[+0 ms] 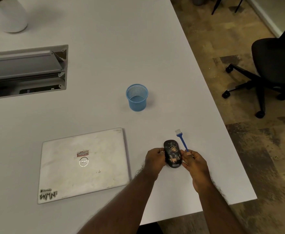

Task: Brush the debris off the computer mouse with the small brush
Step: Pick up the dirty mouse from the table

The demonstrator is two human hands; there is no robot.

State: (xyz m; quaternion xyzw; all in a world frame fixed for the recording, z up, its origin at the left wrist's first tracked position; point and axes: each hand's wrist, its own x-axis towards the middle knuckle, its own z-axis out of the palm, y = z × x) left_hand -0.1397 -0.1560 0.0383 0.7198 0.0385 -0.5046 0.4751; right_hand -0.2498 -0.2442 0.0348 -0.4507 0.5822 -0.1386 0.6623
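Note:
A black computer mouse lies on the white table near its right edge, with tan crumbs scattered over its top. My left hand grips the mouse's left side. My right hand touches the mouse's right side and holds the lower end of a small blue brush. The brush points away from me, its white bristles up and just beyond the mouse, clear of the crumbs.
A closed silver laptop lies left of the hands. A blue mesh cup stands farther back. An open cable hatch and a white pot are at the far left. A black office chair stands beyond the table's right edge.

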